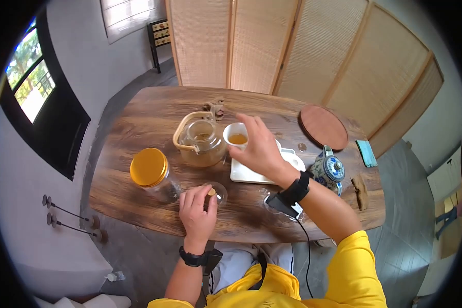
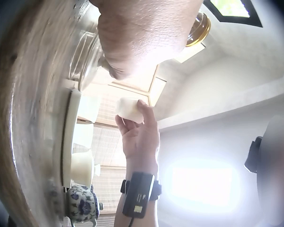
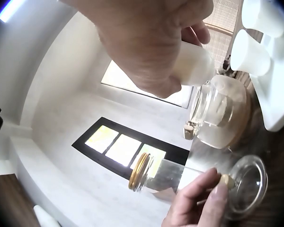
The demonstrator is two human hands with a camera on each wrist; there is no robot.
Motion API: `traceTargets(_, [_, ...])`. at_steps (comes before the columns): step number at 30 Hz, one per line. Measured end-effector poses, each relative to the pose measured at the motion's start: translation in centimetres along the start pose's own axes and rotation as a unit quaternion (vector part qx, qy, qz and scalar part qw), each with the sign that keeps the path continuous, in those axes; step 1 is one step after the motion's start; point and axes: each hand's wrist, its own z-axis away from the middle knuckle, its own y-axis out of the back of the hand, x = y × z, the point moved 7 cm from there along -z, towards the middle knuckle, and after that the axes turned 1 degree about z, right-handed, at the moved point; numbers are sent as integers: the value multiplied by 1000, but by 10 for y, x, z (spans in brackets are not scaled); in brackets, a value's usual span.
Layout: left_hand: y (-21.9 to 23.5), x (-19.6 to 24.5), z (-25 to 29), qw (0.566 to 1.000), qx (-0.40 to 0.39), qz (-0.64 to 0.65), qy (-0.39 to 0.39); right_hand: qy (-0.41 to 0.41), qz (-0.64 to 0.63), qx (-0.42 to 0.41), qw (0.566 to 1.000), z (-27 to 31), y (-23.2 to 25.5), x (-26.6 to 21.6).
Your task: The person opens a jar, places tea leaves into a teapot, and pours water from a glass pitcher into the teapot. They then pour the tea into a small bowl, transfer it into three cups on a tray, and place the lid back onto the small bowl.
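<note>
My left hand [image 1: 197, 214] pinches the small wooden knob [image 3: 227, 180] of a clear glass lid [image 3: 264, 182], low over the table's near side. Raised in my right hand [image 1: 263, 149] is a white cup [image 1: 228, 134] with amber tea inside, gripped between thumb and fingers. A glass teapot [image 1: 203, 155] with a pale bent handle stands just left of that cup, its top uncovered and tea-coloured liquid inside. Below my right hand lies a white tray [image 1: 243, 173], partly hidden by the forearm. More white cups [image 3: 251, 53] stand on it in the right wrist view.
Left of the teapot is a glass jar with a gold lid [image 1: 149, 167]. A blue-and-white teapot [image 1: 326, 169], a round brown board [image 1: 323, 127], a folded teal cloth [image 1: 366, 153] and a driftwood piece [image 1: 360, 193] occupy the right side. A folding screen [image 1: 262, 43] stands behind the table.
</note>
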Motion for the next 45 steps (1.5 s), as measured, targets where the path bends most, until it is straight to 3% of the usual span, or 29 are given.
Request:
traceTargets(10, [3,-2,0,1000,4,23,2,69,101,-105,987,-63,-26,-15])
traceTargets(15, [3,-4,0,1000,7,29,-6,166,184,-134,960,-76,-41,-25])
traceTargets(22, [5,-5,-1,999,9,50,5,303,353,-147,873,-79,-55,-46])
traceTargets(28, [6,-5,-2,999,7,48,8,378,391,-138,828,-84,-63,-61])
traceTargets(40, [5,-7,0,997,8,68,17,424,420,-163,786,-79,-76,-75])
traceTargets(45, [5,-7,-1,997,10,72,16,412,432,-210,774,-78,-82,-71])
